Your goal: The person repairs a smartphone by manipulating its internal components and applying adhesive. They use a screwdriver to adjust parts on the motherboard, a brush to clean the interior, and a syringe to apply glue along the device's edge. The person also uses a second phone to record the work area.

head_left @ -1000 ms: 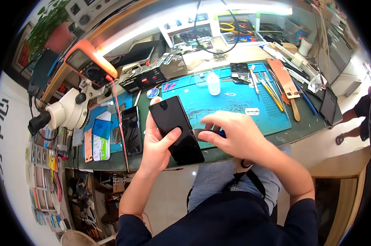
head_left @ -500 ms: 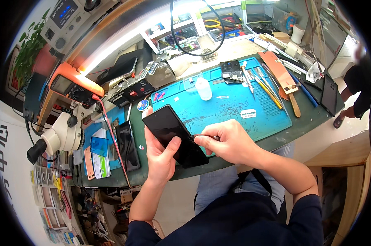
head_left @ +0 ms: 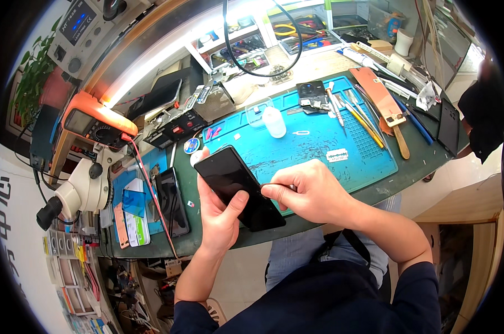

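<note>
A black smartphone (head_left: 223,173) lies tilted in my left hand (head_left: 218,220), its dark glass face up. The left thumb presses on the glass while the fingers wrap under the far-left side. Against the phone's right edge, my right hand (head_left: 316,192) pinches a thin dark tool (head_left: 269,184); its tip meets the edge about halfway along. What kind of tool it is cannot be made out, as the fingers cover most of it. Both hands are raised over the near edge of a blue repair mat (head_left: 313,147).
On the mat are a white bottle (head_left: 274,122), a razor blade (head_left: 336,155), a small metal pin (head_left: 301,133) and several screwdrivers and tweezers. An orange multimeter (head_left: 96,122) and a microscope (head_left: 82,183) stand left. Another phone (head_left: 173,200) lies nearby. A person (head_left: 486,117) stands far right.
My hands and the phone stay in nearly the same pose, with the tool still at the phone's edge. The view has shifted slightly, and the person at the far right has moved.
</note>
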`<state>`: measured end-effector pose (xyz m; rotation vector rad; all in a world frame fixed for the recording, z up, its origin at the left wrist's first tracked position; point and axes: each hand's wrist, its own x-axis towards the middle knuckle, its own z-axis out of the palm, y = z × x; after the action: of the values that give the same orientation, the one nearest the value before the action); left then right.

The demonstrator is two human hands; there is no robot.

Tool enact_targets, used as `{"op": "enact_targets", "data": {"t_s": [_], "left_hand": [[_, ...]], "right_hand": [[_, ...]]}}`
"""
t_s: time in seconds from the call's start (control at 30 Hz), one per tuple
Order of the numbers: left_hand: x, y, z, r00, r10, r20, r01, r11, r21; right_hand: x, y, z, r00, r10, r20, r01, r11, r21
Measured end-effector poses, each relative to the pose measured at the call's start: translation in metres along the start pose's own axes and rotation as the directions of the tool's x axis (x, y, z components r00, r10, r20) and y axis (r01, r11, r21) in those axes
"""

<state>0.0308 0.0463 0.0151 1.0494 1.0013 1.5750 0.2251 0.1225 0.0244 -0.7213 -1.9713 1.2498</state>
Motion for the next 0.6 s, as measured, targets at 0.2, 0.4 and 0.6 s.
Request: {"op": "enact_targets", "data": {"t_s": [0.2,0.4,0.6], "left_hand": [[0.0015,0.0004,0.0013,1.000,0.009,0.006,-0.008,1.000,-0.014],[-0.0031,-0.0046,0.0029,1.000,0.011,-0.017,-0.011,0.998,-0.060],[-0.0013,-0.0017,0.0048,1.000,0.018,0.022,-0.018,1.000,-0.022]], "right_hand": [[0.0024,0.0029,-0.0005,0.996,-0.081,-0.032,0.077,0.991,-0.108],[-0.0022,-0.0020,0.0072,0.994,0.021,-0.107,-0.012,0.996,0.088],[0.0011,-0.0043,0.0009,0.996,-0.006,-0.091,0.009,0.999,0.039]]}}
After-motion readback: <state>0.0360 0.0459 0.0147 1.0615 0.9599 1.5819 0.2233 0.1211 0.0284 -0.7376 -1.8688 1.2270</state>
